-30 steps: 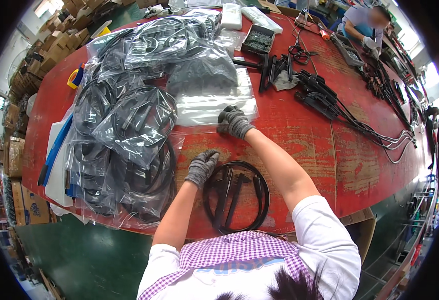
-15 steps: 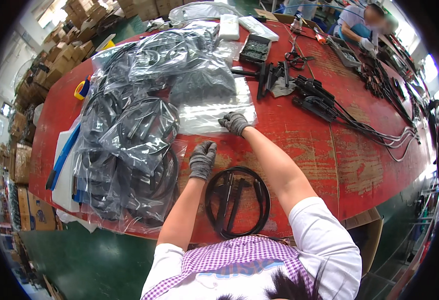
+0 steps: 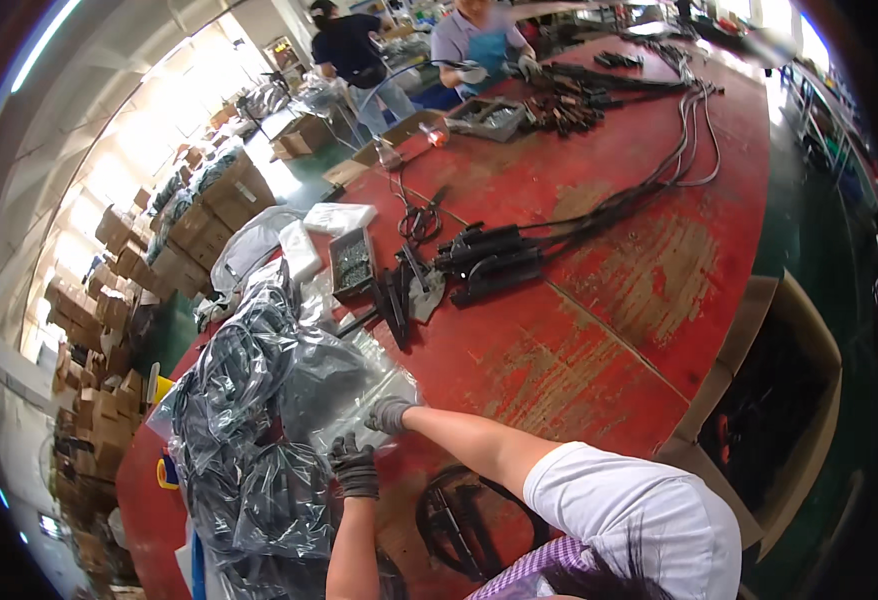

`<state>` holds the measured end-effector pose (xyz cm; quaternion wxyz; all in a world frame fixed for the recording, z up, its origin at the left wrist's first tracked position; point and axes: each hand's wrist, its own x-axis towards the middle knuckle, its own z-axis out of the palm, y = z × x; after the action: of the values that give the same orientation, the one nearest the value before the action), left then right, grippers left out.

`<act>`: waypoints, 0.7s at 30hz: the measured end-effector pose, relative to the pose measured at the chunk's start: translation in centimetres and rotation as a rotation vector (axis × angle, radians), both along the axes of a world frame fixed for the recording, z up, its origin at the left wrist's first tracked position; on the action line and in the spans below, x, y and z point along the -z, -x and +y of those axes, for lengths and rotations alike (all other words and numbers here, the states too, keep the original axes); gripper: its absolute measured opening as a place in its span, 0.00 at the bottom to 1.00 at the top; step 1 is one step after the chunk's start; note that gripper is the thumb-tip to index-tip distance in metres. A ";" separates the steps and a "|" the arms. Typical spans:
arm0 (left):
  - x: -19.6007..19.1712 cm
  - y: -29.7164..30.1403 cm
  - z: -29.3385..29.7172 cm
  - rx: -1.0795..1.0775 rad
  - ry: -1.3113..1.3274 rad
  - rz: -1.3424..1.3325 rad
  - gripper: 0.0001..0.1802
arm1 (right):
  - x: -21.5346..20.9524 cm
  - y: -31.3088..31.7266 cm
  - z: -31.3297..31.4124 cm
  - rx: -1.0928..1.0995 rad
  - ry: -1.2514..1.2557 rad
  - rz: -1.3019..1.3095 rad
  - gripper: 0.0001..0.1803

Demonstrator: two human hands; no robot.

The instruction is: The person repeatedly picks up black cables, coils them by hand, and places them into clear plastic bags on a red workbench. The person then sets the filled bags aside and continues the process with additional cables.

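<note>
My gloved right hand [image 3: 391, 414] is at the near edge of a flat clear plastic bag [image 3: 359, 385], fingers curled on the film. Just to its left and nearer to me, my gloved left hand [image 3: 355, 470] is raised with fingers apart, holding nothing I can see. In front of my body lies a coiled black cable [image 3: 459, 520] with straight black parts inside the loop; my right arm partly hides it. Left of my hands, several coiled black cables in clear bags [image 3: 229, 430] are heaped.
Beyond the bags stand a tray of small parts [image 3: 352, 262], black rod-like parts [image 3: 395, 305], scissors [image 3: 421, 222] and black devices with cables [image 3: 499, 265]. An open carton [image 3: 759, 420] is at the right table edge. Two people work at the far side, one at the table [image 3: 479, 50].
The view has swung right and up, showing more of the far room. My left hand has come closer to my right hand, and its fingers have opened. The right stays at the bag's edge.
</note>
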<state>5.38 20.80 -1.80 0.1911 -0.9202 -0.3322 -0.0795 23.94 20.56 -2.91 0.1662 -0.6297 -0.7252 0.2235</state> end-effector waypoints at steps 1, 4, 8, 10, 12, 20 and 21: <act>-1.9 -1.1 -1.0 0.044 -0.043 0.052 0.07 | 0.3 -0.5 -0.3 0.059 0.034 0.041 0.19; -1.7 0.9 0.7 -0.023 0.084 0.240 0.07 | -0.3 0.0 -0.9 0.134 0.065 0.100 0.22; -3.3 0.9 0.3 -0.027 0.083 0.272 0.10 | 0.2 -0.4 -1.1 0.021 -0.026 0.069 0.20; -2.9 1.6 -0.2 -0.056 0.128 0.279 0.10 | 0.8 0.1 -1.2 -0.043 0.002 0.043 0.19; -3.1 0.8 0.1 -0.092 0.180 0.245 0.09 | 0.9 -0.5 -0.7 0.005 0.038 0.018 0.19; -3.3 1.5 1.5 -0.199 0.234 0.365 0.16 | -2.0 -0.1 -2.1 0.165 -0.096 0.205 0.16; -3.1 2.2 1.5 -0.252 0.293 0.270 0.18 | -2.6 0.6 -3.4 0.119 -0.304 0.220 0.13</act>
<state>3.17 22.28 1.31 0.1068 -0.8917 -0.4238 0.1180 23.37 17.21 -0.31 0.3505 -0.6109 -0.6896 0.1685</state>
